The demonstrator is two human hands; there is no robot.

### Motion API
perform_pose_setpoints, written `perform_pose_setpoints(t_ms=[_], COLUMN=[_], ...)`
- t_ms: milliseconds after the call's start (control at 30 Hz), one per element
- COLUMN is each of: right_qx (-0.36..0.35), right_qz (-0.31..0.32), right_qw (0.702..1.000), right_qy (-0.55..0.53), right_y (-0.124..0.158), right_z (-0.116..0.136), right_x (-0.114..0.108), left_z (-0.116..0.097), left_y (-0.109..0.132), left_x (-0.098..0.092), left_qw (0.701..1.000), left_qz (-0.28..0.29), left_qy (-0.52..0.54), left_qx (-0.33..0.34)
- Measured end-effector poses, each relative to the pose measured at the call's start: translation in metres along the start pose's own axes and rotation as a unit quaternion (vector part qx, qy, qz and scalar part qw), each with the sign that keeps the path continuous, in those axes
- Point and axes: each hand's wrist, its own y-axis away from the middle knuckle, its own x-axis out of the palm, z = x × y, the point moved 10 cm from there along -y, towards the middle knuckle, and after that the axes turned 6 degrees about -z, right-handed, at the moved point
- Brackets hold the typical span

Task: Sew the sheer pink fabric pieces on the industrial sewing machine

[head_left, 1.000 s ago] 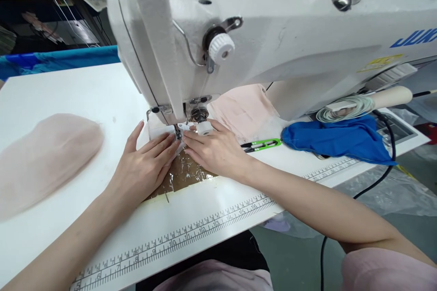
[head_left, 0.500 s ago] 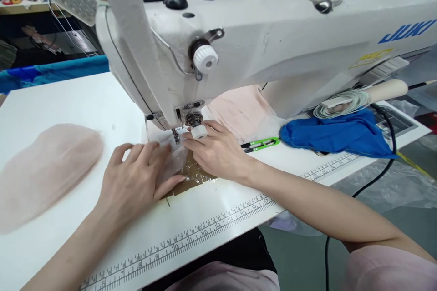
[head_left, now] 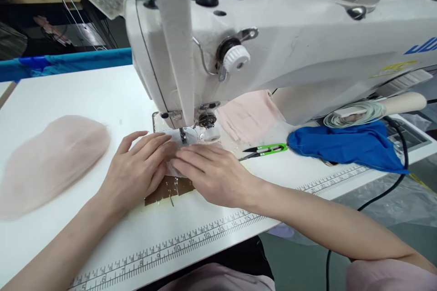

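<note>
My left hand (head_left: 136, 170) lies flat, fingers stretched out, on a small sheer white fabric piece (head_left: 174, 138) just in front of the needle (head_left: 183, 135) of a white sewing machine (head_left: 273, 50). My right hand (head_left: 210, 173) rests flat beside it, fingertips touching the left hand's fingers, pressing the same piece onto the brown taped patch (head_left: 167, 191) of the table. Most of the fabric is hidden under both hands.
A stack of pale pink mesh pieces (head_left: 51, 159) lies at the left. Green thread snips (head_left: 264, 150), a blue cloth (head_left: 344, 145) and pink fabric (head_left: 249, 116) sit at the right under the machine arm. Printed rulers (head_left: 164, 254) run along the white table's front edge.
My right hand has slid back from the presser foot toward me and now lies flat next to the left. The left hand has flattened again over the fabric. The camera shifted slightly.
</note>
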Motion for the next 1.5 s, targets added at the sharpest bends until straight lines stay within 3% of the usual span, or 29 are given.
perform_pose_setpoints(t_ms=[167,400,567,833,1300,1500], right_qx=[0.023,0.013,0.081,0.106,0.099,0.097], right_qz=[0.083,0.097,0.065,0.103,0.105,0.088], right_qw=[0.996,0.994,0.994,0.989,0.989,0.991], right_qy=[-0.007,-0.044,0.026,-0.006,0.024,0.018], right_y=[0.004,0.004,0.005,0.011,0.009,0.008], right_z=[-0.006,0.002,-0.027,-0.042,-0.049,-0.051], right_x=[0.011,0.009,0.005,0.017,0.018,0.016], left_z=[-0.002,0.004,-0.001,-0.019,-0.021,-0.020], left_y=[0.000,0.005,0.005,0.006,0.009,0.005], left_x=[0.006,0.019,0.019,0.015,0.016,0.012], left_qw=[0.999,0.994,0.992,0.996,0.997,0.998], left_qz=[0.021,0.039,0.027,0.024,0.036,0.025], left_qy=[0.041,0.099,0.123,0.074,0.045,0.046], left_qx=[0.002,-0.025,-0.027,0.036,0.057,0.037])
